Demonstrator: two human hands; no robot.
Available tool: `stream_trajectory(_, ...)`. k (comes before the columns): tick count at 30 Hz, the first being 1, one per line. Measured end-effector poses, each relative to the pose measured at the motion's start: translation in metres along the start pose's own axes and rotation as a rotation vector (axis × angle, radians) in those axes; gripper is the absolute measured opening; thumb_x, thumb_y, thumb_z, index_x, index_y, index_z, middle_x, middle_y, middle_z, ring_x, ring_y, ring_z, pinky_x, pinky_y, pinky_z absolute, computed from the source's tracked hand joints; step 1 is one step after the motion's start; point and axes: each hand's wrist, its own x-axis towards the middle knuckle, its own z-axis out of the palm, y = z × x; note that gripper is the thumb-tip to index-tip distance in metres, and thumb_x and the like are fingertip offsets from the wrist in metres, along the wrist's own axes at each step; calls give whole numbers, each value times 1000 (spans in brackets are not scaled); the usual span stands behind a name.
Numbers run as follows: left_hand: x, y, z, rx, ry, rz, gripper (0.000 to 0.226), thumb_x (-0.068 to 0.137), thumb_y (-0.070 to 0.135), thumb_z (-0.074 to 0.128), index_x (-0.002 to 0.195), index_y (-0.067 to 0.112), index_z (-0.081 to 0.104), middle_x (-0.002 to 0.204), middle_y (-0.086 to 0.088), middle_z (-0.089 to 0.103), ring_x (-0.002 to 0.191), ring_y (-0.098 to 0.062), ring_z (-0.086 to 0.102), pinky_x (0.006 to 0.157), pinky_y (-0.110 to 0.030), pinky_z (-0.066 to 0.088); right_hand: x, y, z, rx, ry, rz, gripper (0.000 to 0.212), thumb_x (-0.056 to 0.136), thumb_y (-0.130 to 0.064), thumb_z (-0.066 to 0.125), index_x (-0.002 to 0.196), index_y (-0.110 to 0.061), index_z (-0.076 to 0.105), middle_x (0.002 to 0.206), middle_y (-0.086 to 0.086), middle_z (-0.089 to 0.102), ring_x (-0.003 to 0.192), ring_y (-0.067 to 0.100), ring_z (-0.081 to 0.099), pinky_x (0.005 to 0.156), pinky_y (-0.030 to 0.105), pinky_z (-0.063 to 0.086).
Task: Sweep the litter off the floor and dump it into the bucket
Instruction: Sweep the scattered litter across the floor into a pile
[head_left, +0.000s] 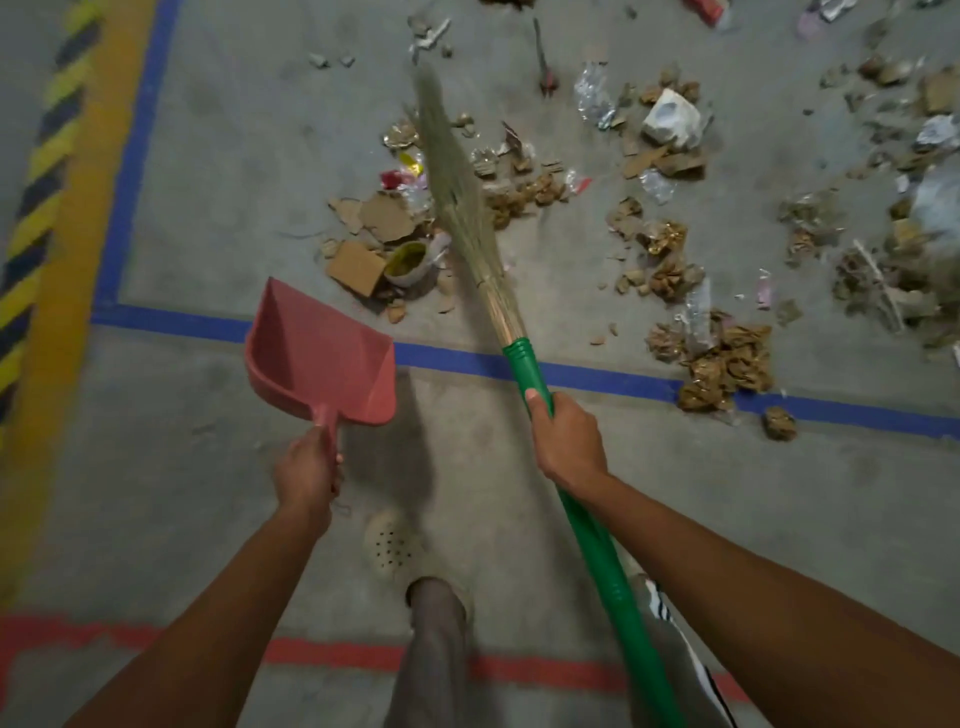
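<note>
Dustpan (322, 353) on the left: left hand (306, 470) grips its stub handle, fingers wrapped round it. The pan looks raised off the floor, mouth pointing away from the hand. Risk: unless the lip is flat on the floor, swept bits slide under it.

Hands are well apart. Right hand (569, 441) is clamped on the green shaft of the broom (524, 364), thumb on top. The bristles reach well ahead of both hands into the nearest litter (519, 192). Risk: with one hand on a long shaft, control is weak and a hard stroke flicks light wrappers sideways.

More litter spreads far to the right of the right hand, some on the blue line (597, 375), so it's easy to miss pieces. Bucket isn't in view, and a long carry with a full pan could spill.
</note>
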Motion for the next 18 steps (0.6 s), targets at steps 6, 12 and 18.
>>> stream_trajectory(6,52,3,-83,10,70,-24,43,91,50,62,74,11,57,64,-10,52,39,-17,38,35,-16,22,-31,-65,90,-97,-176,-37,51,104,-56,37,105,-11,60,101,14,68,94,35,65,71,36,47)
stream_trajectory(12,77,1,-124,-27,90,-69,39,92,44,60,74,11,55,66,-12,52,44,-19,38,39,-21,24,-23,-93,142,-236,-359,44,55,102,-59,35,100,-10,60,97,14,70,83,34,70,74,39,58)
stream_trajectory(18,90,7,-126,-70,36,-74,35,95,39,58,76,11,55,62,-10,50,36,-16,36,35,-15,21,23,-68,124,-109,-227,286,65,102,-58,38,96,-1,68,91,20,74,82,36,72,81,44,60)
